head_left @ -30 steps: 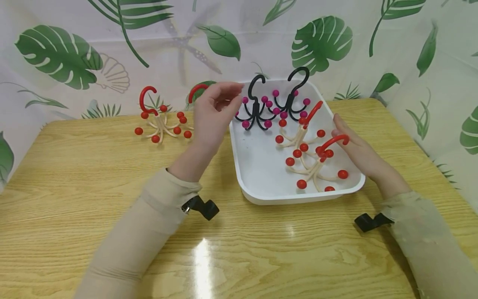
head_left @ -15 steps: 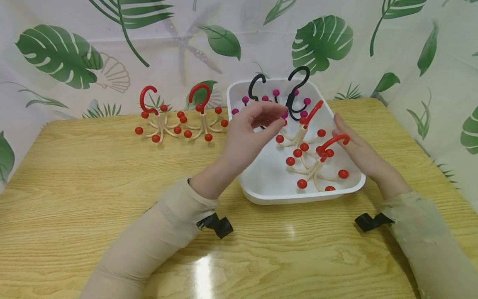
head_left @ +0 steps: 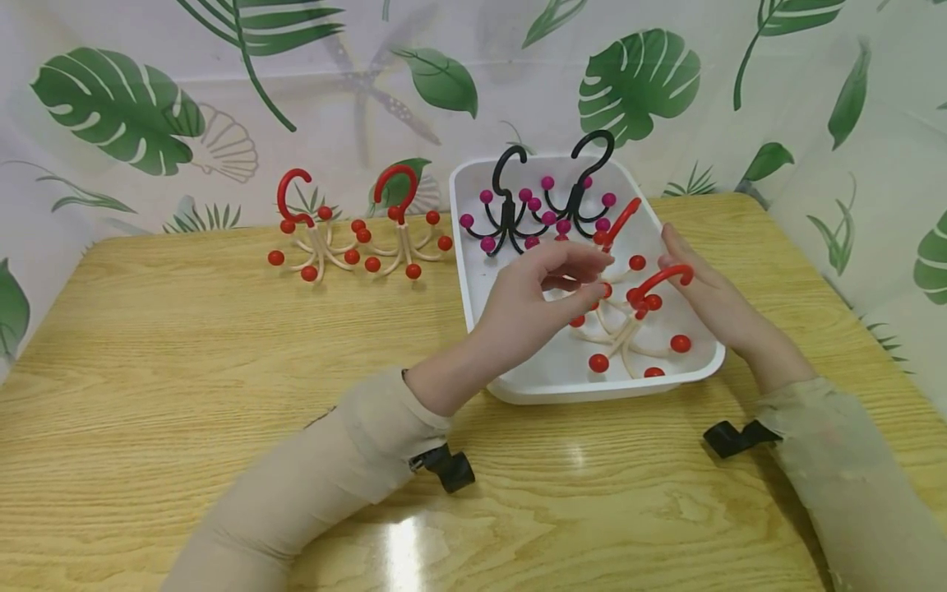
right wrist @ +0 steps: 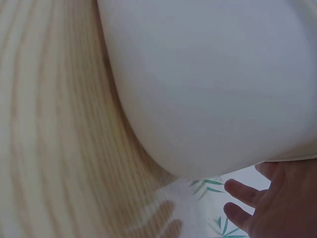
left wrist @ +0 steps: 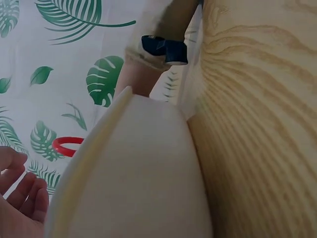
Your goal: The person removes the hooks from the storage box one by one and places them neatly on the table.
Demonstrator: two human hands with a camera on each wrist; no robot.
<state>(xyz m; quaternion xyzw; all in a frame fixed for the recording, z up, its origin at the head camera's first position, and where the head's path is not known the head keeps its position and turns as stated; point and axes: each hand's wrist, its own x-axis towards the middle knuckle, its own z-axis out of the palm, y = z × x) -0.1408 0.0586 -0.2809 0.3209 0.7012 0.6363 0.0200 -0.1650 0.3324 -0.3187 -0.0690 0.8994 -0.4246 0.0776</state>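
My left hand (head_left: 528, 308) hovers over the white plastic bin (head_left: 510, 393), thumb and fingers loosely curved with nothing between them. Its fingertips overlap a beige multi-arm hanger with a red hook (head_left: 624, 222), partly hidden behind the hand. In front of that lies another red-hooked beige hanger (head_left: 630, 327). Two black hangers with magenta ball tips, a left one (head_left: 507, 215) and a right one (head_left: 575, 200), stand at the bin's far end. My right hand (head_left: 706, 300) rests along the bin's right side; the right wrist view shows its extended fingers (right wrist: 245, 193) by the rim.
Left of the bin, two more beige hangers with red hooks, one at far left (head_left: 315, 238) and one nearer the bin (head_left: 402, 234), stand at the back of the wooden table (head_left: 222, 345). A leaf-printed cloth (head_left: 518, 74) hangs behind.
My left hand has moved right and toward me, from beside the bin's left rim, past the black hangers, to the beige ones in the bin. My right hand stays in place.
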